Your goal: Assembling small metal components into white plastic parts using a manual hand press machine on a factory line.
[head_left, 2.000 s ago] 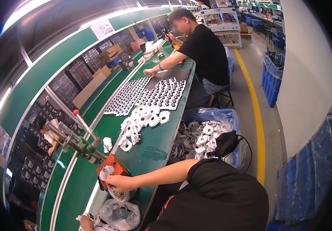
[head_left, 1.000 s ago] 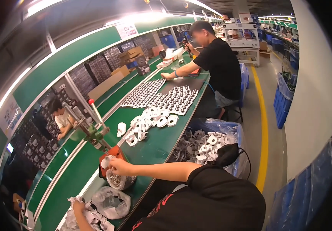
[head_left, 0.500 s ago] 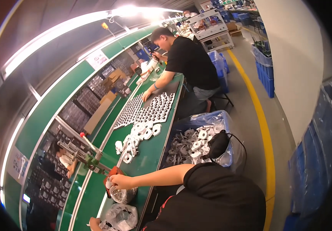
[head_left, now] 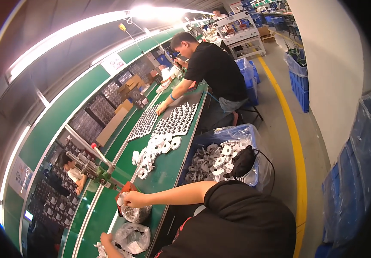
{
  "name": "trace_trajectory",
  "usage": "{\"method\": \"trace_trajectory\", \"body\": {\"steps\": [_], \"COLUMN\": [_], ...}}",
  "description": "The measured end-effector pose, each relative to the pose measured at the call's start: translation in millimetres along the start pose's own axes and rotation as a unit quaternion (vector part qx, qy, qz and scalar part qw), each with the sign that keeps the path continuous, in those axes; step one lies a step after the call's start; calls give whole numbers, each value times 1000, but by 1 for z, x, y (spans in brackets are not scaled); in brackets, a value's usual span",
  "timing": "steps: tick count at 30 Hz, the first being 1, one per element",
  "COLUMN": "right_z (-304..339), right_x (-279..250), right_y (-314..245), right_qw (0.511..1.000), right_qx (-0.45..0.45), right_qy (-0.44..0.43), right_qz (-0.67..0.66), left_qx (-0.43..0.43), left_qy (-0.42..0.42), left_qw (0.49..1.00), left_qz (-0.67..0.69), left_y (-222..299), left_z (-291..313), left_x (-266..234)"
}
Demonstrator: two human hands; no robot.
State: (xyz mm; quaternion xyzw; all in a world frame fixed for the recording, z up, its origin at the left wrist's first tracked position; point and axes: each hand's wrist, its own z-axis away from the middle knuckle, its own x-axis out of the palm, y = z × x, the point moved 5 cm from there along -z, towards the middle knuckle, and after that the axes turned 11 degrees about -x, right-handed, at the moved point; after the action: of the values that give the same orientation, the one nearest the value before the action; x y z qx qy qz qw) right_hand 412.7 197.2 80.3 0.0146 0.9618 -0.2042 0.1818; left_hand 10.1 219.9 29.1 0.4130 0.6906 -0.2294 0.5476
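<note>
Green tabletop [head_left: 163, 182] runs along a workshop, a co-worker [head_left: 217, 71] seated farther up it. Both hands are well apart: the right hand [head_left: 135, 199] is at the orange base [head_left: 129, 187] of a green lever press [head_left: 103, 175], just beside a white part [head_left: 121, 200] there; the left hand [head_left: 106, 239] is by white pieces [head_left: 101, 250], near a clear bag [head_left: 133, 237] — I cannot tell whether either one grips anything.

No legible txt — print on posters [head_left: 113, 63] too sm. & blurry to read.
</note>
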Motion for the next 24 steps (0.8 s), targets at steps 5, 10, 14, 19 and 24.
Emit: {"method": "trace_trajectory", "body": {"steps": [5, 10, 14, 19, 24], "right_z": [-8, -11, -7, -14, -21], "right_x": [8, 16, 23, 17, 18], "right_y": [-3, 23, 44, 44, 40], "right_qw": [1000, 994, 976, 979, 959], "right_qx": [-6, 77, 172, 133, 184], "right_qy": [-3, -9, -26, 9, -6], "right_qz": [-30, -79, -135, -154, -216], "left_qx": [90, 191, 209, 346, 210], "left_qy": [105, 82, -155, -332, -367], "left_qw": [980, 890, 764, 653, 675], "left_qz": [144, 405, 591, 586, 604], "left_y": [61, 138, 188, 196, 161], "left_z": [26, 41, 120, 170, 154], "left_x": [-56, -110, -165, -137, -90]}}
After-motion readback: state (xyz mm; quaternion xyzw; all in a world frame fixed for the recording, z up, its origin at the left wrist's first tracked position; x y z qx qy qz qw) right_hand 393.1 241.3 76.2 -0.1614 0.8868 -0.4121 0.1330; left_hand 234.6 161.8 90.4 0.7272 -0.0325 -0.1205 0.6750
